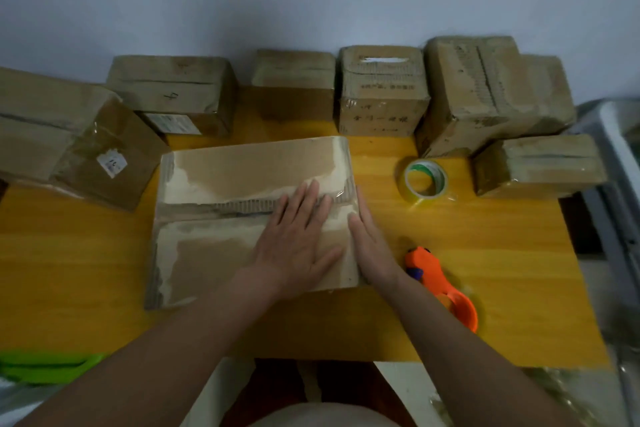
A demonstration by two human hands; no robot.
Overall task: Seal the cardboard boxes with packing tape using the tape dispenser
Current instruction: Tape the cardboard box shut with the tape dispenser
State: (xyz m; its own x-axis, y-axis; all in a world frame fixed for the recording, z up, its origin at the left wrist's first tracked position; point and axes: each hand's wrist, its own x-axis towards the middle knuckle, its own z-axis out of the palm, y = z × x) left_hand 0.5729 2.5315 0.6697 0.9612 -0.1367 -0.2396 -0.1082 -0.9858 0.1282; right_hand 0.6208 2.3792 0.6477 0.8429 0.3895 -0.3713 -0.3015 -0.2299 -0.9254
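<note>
A flat brown cardboard box (pixel 242 218) lies mid-table on the yellow wooden table (pixel 485 236). The left hand (pixel 294 239) presses flat, fingers straight, on its taped seam; the right hand (pixel 372 243) presses open-fingered against its right edge. The orange plastic tape dispenser (pixel 443 284) lies just right of the right wrist, a clear tape roll (pixel 425 180) beyond it.

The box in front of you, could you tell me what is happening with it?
A person presses both hands flat on the cardboard box: left hand over the centre seam, right hand along its right edge. The orange tape dispenser lies unheld on the table, beside a loose tape roll.
</note>
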